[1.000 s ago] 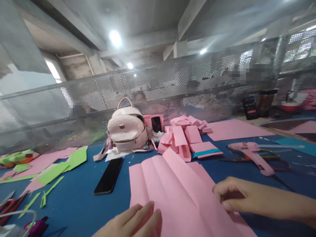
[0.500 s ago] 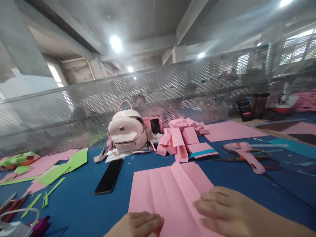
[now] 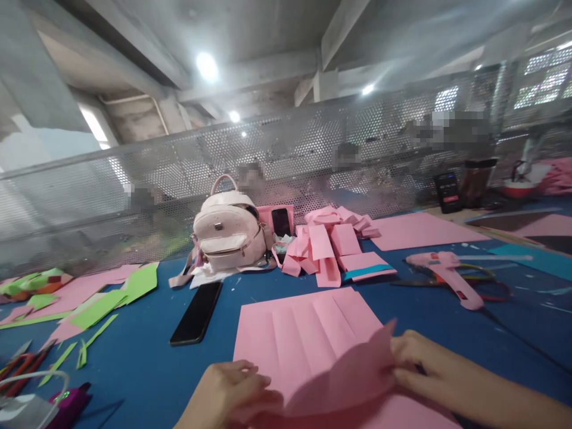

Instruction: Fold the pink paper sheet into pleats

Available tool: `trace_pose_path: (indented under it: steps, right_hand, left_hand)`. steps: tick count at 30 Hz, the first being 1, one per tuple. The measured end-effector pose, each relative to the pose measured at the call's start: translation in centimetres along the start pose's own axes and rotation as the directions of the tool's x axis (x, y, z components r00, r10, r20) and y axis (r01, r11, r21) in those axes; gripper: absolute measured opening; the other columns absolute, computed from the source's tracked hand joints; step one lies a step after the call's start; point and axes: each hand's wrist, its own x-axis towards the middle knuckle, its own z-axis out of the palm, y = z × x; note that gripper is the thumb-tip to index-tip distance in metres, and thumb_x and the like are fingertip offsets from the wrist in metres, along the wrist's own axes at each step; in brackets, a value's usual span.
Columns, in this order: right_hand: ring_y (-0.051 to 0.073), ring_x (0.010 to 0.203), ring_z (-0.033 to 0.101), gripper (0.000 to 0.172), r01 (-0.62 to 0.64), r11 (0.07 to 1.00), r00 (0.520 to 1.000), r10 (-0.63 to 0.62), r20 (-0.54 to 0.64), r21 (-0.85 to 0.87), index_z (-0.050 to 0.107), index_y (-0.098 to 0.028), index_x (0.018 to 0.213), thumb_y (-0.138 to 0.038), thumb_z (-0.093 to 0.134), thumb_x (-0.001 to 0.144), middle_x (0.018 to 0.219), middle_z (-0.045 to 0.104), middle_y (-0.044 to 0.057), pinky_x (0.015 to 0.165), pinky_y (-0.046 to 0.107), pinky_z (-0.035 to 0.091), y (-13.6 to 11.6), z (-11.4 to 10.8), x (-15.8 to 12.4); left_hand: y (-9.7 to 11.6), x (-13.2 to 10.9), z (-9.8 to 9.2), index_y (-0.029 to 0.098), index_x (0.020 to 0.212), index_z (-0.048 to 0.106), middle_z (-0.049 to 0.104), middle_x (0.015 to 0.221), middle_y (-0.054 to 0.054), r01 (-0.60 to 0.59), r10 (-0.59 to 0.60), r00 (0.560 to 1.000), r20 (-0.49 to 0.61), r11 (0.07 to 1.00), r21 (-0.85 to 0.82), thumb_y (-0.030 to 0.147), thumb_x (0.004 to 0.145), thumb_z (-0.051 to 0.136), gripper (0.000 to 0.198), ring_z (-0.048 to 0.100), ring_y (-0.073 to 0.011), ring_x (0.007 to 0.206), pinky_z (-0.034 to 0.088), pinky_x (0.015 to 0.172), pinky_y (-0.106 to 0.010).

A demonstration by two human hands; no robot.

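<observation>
A creased pink paper sheet [image 3: 304,333] lies on the blue table [image 3: 429,310] right in front of me. Its near edge is lifted and curls up toward the camera. My left hand [image 3: 227,393] pinches that raised edge at its left end, fingers curled shut. My right hand [image 3: 424,363] grips the same edge at the right corner, fingers closed on it.
A black phone [image 3: 196,313] lies left of the sheet. Behind it sit a pink backpack [image 3: 227,232], a pile of folded pink pieces [image 3: 330,244] and a pink glue gun [image 3: 447,268]. Green scraps [image 3: 98,307] and scissors [image 3: 22,360] lie at left. People sit behind a perforated metal screen [image 3: 313,149].
The sheet lay flat under both hands half a second ago. Now both hands have lifted its near edge up and folded it toward the far side.
</observation>
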Motion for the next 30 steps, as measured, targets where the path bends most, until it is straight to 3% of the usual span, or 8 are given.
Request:
trace_pose_path:
  steps: [2,6,9,16,22,25,27,30]
  right_hand:
    - [0.017,0.065,0.055,0.046,-0.138,0.99,0.99,0.139,0.025,-0.01,0.057,-0.019,0.064,-0.055,0.052,0.094,0.068,0.059,0.001,0.059,0.025,0.041,0.0,0.2,0.5]
    - [0.014,0.062,0.04,0.053,-0.193,0.981,0.976,0.193,0.102,-0.01,0.032,-0.02,0.059,-0.058,0.042,0.095,0.06,0.037,-0.003,0.057,0.025,0.029,-0.3,0.7,2.5]
    - [0.013,0.058,0.038,0.054,-0.223,0.975,0.972,0.223,0.073,-0.013,0.028,-0.02,0.058,-0.057,0.044,0.094,0.057,0.036,-0.003,0.055,0.026,0.024,-0.1,1.0,3.8]
    - [0.012,0.042,0.049,0.056,-0.336,0.939,0.928,0.317,0.196,0.071,0.033,-0.021,0.054,-0.059,0.05,0.092,0.044,0.044,-0.003,0.049,0.023,0.034,-0.1,0.8,5.1]
    - [0.017,0.049,0.057,0.059,-0.284,0.95,0.958,0.274,0.084,0.133,0.038,-0.021,0.056,-0.068,0.041,0.093,0.048,0.048,-0.001,0.052,0.026,0.042,0.7,1.1,4.9]
    - [0.028,0.087,0.066,0.056,-0.071,0.997,0.997,0.071,-0.033,0.021,0.064,-0.018,0.073,-0.07,0.051,0.088,0.083,0.069,0.009,0.075,0.035,0.052,0.7,0.9,4.1]
    - [0.033,0.113,0.059,0.046,0.167,0.979,0.986,-0.168,0.002,-0.117,0.072,-0.021,0.1,-0.063,0.065,0.084,0.114,0.069,0.012,0.092,0.042,0.049,0.6,0.6,3.6]
    - [0.027,0.121,0.056,0.016,0.51,0.789,0.857,-0.499,0.126,-0.343,0.072,-0.033,0.105,-0.04,0.063,0.094,0.127,0.068,0.004,0.103,0.048,0.04,0.5,0.5,3.1]
  left_hand:
    - [0.4,0.1,-0.8,0.023,0.081,0.073,0.072,0.07,-0.002,0.264,-0.261,0.964,0.048,0.96,-0.092,0.051,0.097,0.046,0.042,0.069,-0.0154,0.064,0.054,0.064,-0.02]
    - [1.0,0.1,-1.1,0.019,0.053,0.059,0.058,0.051,-0.002,0.66,-0.63,0.751,0.198,0.714,-0.232,0.066,0.096,0.035,0.068,0.056,-0.0142,0.053,0.044,0.056,-0.021]
    - [0.4,-0.2,-0.3,0.02,0.05,0.05,0.055,0.05,-0.001,0.748,-0.722,0.658,0.212,0.595,-0.296,0.073,0.091,0.037,0.069,0.055,-0.0149,0.057,0.042,0.061,-0.023]
    - [-1.8,-0.2,1.3,0.021,0.041,0.038,0.038,0.036,0.003,0.785,-0.727,0.598,0.337,0.445,-0.432,0.075,0.084,0.049,0.07,0.034,-0.0084,0.037,0.027,0.044,-0.023]
    - [-0.4,0.4,1.1,0.016,0.098,0.071,0.073,0.098,-0.008,0.679,-0.701,0.675,0.231,0.467,-0.567,0.047,0.071,0.074,0.04,0.066,-0.0227,0.087,0.051,0.075,-0.028]
    - [0.1,0.2,0.8,0.016,0.085,0.075,0.075,0.085,-0.004,0.7,-0.66,0.702,0.269,0.569,-0.432,0.034,0.076,0.072,0.02,0.069,-0.021,0.077,0.052,0.066,-0.024]
    - [0.0,0.3,0.4,0.018,0.072,0.072,0.075,0.074,-0.001,0.552,-0.487,0.833,0.263,0.767,-0.326,0.03,0.085,0.066,0.019,0.069,-0.0175,0.068,0.053,0.066,-0.023]
    - [-0.2,0.4,-0.1,0.02,0.091,0.071,0.078,0.086,0.0,0.032,-0.01,0.994,0.11,0.98,-0.197,0.023,0.095,0.058,0.014,0.074,-0.0143,0.078,0.055,0.086,-0.025]
